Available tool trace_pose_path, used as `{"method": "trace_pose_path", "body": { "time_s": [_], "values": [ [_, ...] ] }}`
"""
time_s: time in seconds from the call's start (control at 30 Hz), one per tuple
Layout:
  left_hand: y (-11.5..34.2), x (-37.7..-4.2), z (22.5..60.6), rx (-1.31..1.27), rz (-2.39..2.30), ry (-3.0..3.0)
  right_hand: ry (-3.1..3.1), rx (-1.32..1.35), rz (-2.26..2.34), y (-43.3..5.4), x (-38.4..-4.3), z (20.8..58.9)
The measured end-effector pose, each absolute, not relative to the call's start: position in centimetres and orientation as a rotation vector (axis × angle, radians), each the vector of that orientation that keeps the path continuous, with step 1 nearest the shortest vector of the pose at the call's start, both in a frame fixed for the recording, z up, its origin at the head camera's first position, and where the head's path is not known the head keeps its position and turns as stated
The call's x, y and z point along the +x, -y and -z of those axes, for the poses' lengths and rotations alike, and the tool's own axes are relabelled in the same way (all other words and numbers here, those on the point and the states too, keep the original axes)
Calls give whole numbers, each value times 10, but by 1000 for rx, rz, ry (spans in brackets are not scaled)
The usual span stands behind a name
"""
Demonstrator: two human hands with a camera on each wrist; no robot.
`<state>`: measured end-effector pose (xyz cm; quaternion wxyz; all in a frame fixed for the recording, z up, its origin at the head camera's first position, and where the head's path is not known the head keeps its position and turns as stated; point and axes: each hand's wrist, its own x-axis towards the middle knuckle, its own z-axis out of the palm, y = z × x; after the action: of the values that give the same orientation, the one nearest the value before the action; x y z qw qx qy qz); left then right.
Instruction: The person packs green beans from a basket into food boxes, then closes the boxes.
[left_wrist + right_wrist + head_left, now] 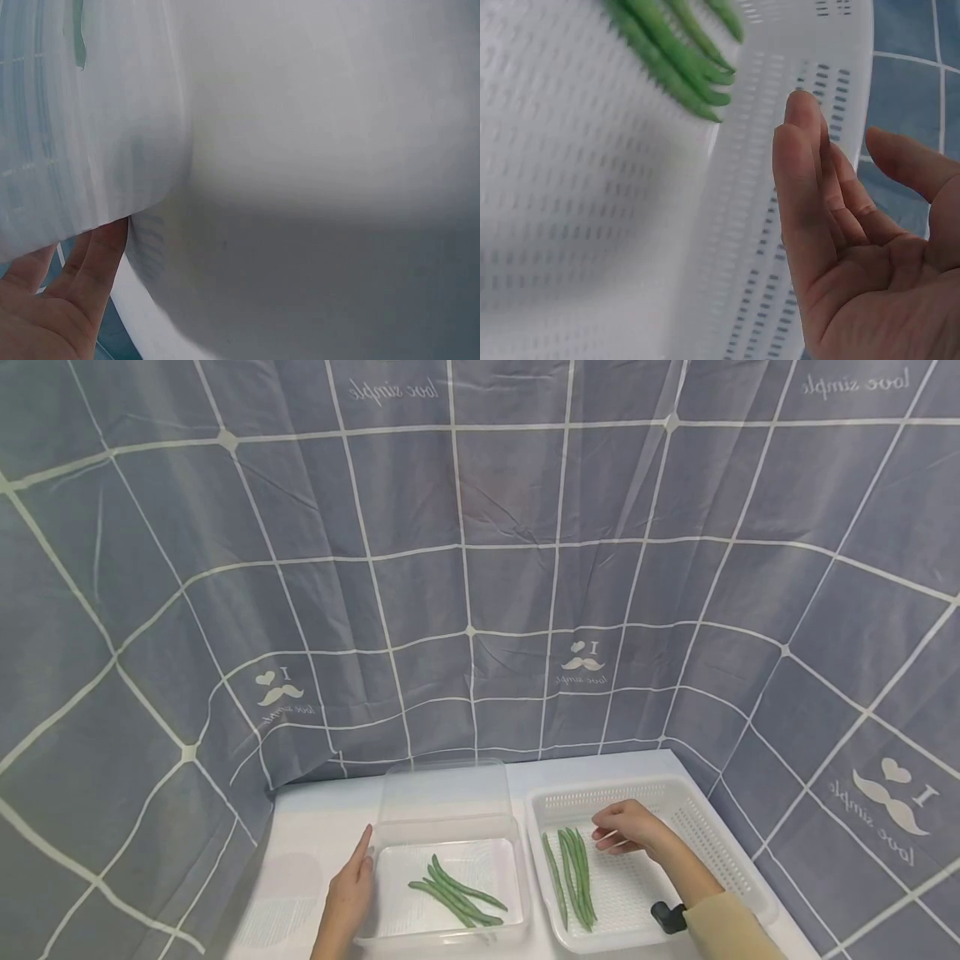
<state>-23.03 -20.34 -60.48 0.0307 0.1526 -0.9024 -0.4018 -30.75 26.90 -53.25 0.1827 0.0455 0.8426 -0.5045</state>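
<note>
My left hand [350, 893] is against the left side of a clear plastic container [522, 885], its fingers fairly straight. In the left wrist view the fingertips [111, 236] touch the container's edge. Several green beans [457, 893] lie in a loose bunch on the container's floor. Over a white perforated basket [637, 939] hovers my right hand [630, 827], holding nothing. Its fingers are loosely bent and the thumb stands apart from them in the right wrist view. Just left of that hand, more green beans [576, 877] lie lengthwise in the basket, one a little apart.
A clear lid-like panel [442, 789] stands behind the container. Container and basket sit side by side on a white table [300, 827]. A grey curtain with white grid lines [510, 585] encloses the back and sides. A black device [667, 917] is at my right wrist.
</note>
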Motion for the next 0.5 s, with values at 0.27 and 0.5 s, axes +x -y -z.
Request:
{"method": "trace_pose_path", "body": {
  "time_s": [0.27, 0.5],
  "values": [
    [204, -230, 606, 466, 1237, 2776, -2379, 208, 1326, -279, -311, 541],
    [204, -230, 606, 466, 1250, 2777, -2369, 219, 1274, -279, -315, 549]
  ]
}}
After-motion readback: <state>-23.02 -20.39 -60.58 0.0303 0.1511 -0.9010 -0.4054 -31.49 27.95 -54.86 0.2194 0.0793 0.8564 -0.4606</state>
